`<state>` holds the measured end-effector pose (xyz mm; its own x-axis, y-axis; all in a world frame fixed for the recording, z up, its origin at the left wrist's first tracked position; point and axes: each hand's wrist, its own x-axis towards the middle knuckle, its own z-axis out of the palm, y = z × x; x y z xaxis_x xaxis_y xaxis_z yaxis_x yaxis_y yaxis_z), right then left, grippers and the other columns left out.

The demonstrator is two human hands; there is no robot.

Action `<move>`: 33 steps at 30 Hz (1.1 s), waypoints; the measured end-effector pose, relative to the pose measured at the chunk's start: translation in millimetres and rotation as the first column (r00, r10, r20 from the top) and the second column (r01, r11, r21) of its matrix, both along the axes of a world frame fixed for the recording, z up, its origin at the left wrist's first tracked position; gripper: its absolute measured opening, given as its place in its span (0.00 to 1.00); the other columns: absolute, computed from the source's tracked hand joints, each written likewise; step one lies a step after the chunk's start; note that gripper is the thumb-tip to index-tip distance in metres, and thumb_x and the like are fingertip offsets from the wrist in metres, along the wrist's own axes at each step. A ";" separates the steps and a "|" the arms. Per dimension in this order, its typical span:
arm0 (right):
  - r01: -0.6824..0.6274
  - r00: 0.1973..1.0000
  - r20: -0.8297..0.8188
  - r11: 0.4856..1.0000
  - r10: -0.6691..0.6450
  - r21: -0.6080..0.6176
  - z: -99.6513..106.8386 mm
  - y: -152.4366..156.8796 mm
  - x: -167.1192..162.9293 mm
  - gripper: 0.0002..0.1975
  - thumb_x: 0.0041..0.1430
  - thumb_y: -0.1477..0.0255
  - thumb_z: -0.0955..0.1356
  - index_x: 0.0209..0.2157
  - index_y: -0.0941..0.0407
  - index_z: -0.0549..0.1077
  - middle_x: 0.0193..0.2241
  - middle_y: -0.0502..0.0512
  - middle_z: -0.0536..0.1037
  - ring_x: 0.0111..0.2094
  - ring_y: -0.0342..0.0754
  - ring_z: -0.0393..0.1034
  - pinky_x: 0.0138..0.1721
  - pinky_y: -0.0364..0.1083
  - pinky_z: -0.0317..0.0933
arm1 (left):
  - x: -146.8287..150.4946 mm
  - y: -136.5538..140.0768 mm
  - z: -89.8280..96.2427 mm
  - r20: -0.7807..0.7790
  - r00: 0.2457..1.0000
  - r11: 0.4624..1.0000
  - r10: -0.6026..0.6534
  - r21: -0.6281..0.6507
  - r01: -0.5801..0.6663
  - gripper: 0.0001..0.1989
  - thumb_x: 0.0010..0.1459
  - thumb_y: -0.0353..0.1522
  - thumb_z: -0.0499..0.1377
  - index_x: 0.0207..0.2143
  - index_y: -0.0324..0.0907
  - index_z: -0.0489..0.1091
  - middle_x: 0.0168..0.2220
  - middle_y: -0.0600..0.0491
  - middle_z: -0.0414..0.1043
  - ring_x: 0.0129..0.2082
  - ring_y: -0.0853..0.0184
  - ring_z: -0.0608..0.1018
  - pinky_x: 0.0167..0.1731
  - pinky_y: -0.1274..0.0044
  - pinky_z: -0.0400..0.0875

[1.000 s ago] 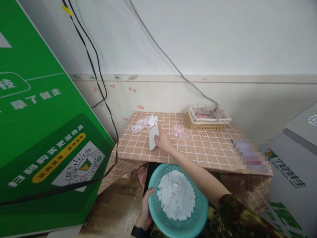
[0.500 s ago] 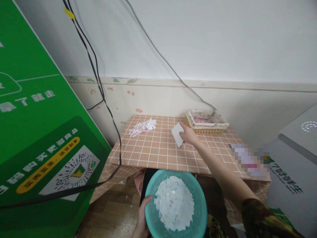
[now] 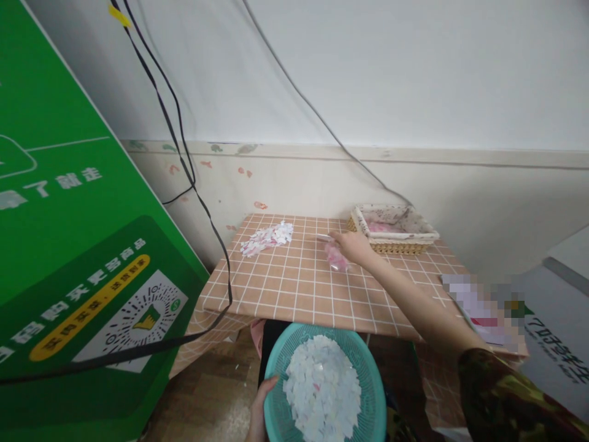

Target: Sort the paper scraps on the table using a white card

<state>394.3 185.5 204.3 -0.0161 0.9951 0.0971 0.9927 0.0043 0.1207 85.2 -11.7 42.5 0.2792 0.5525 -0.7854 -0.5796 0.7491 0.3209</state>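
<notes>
My left hand (image 3: 262,402) grips the left rim of a teal plastic colander (image 3: 372,383). Inside it is a heap of small white pieces (image 3: 317,387) with a speck of pink. Over the table, the fingers of my right hand (image 3: 353,247) are closed on a thin white card (image 3: 323,237), seen nearly edge-on. Just under those fingers is a pink item in clear, shiny wrapping (image 3: 337,258); whether it lies on the table or hangs from my hand, I cannot tell. To the left lies a loose pile of white and pink paper slips (image 3: 267,238).
A lined wicker basket (image 3: 405,247) with pink things inside stands at the back right of the checked tablecloth (image 3: 294,288). Black cables (image 3: 181,147) hang at the left before a green panel (image 3: 92,245). A blurred flat item (image 3: 478,310) lies at the right edge.
My right hand has turned the white card from face-on to nearly edge-on. The pink wrapped item now shows beneath it. My left hand stays on the colander; the view has shifted slightly.
</notes>
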 end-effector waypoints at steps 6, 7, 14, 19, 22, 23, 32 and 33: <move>-0.079 0.995 -0.060 0.997 0.079 0.010 4.9 -14.2 10.6 0.18 0.62 0.70 0.59 0.52 0.49 0.70 0.37 0.61 0.79 0.39 0.53 0.73 0.36 0.46 0.60 | -4.3 -2.3 6.9 -0.024 0.999 0.999 0.045 -0.017 -0.045 0.10 0.45 0.35 0.62 0.26 0.37 0.76 0.25 0.45 0.79 0.33 0.50 0.80 0.39 0.63 0.71; -0.116 0.990 -0.078 0.993 0.116 0.015 10.5 -14.8 11.5 0.18 0.62 0.69 0.60 0.51 0.49 0.71 0.37 0.60 0.79 0.38 0.53 0.73 0.36 0.46 0.60 | -4.8 -2.7 8.7 -0.021 0.998 0.998 0.055 -0.018 -0.056 0.10 0.44 0.35 0.62 0.27 0.36 0.76 0.25 0.45 0.79 0.34 0.50 0.80 0.39 0.62 0.70; -0.473 0.845 -0.371 0.863 0.386 -0.176 48.1 -20.1 19.0 0.13 0.57 0.69 0.62 0.33 0.55 0.78 0.27 0.55 0.79 0.29 0.48 0.70 0.32 0.43 0.58 | -10.1 -3.1 9.6 -0.011 0.990 0.990 0.140 -0.035 -0.140 0.10 0.44 0.33 0.61 0.27 0.34 0.76 0.23 0.44 0.79 0.35 0.49 0.80 0.40 0.62 0.70; -0.462 0.826 -0.474 0.849 0.305 -0.259 33.4 -13.2 38.5 0.12 0.55 0.69 0.63 0.31 0.58 0.77 0.27 0.54 0.78 0.28 0.47 0.69 0.29 0.44 0.57 | -23.7 -1.3 -2.6 -0.121 0.964 0.969 0.236 -0.047 -0.243 0.06 0.42 0.32 0.62 0.23 0.38 0.75 0.18 0.48 0.77 0.32 0.51 0.80 0.38 0.63 0.71; -0.413 0.844 -0.463 0.879 0.273 -0.236 30.3 -5.2 43.7 0.13 0.56 0.68 0.63 0.30 0.60 0.76 0.26 0.55 0.77 0.27 0.46 0.68 0.28 0.43 0.56 | -33.9 1.9 -6.8 -0.165 0.959 0.970 0.232 -0.040 -0.241 0.06 0.42 0.33 0.62 0.20 0.38 0.75 0.17 0.48 0.76 0.29 0.51 0.80 0.35 0.64 0.72; -0.414 0.843 -0.459 0.882 0.280 -0.224 32.8 -2.3 42.5 0.13 0.56 0.68 0.63 0.30 0.60 0.76 0.26 0.56 0.77 0.26 0.46 0.67 0.28 0.43 0.55 | -36.7 3.6 -7.3 -0.175 0.958 0.972 0.225 -0.030 -0.234 0.06 0.42 0.33 0.63 0.20 0.38 0.74 0.17 0.48 0.76 0.28 0.52 0.80 0.34 0.65 0.72; -0.113 0.894 -0.414 0.980 0.173 0.165 42.5 80.3 -40.8 0.14 0.57 0.68 0.64 0.42 0.58 0.75 0.41 0.62 0.78 0.40 0.52 0.71 0.37 0.43 0.57 | -44.0 19.2 2.6 -0.237 0.958 0.986 0.165 0.014 -0.167 0.08 0.38 0.33 0.65 0.22 0.37 0.75 0.19 0.48 0.77 0.24 0.55 0.78 0.31 0.66 0.71; -0.032 0.900 -0.425 0.986 0.100 0.165 36.0 91.4 -50.6 0.14 0.58 0.68 0.64 0.43 0.58 0.74 0.41 0.62 0.77 0.42 0.52 0.70 0.37 0.43 0.57 | -45.6 19.9 2.8 -0.229 0.960 0.987 0.161 0.023 -0.161 0.09 0.38 0.33 0.65 0.23 0.36 0.75 0.20 0.48 0.77 0.25 0.54 0.78 0.32 0.66 0.71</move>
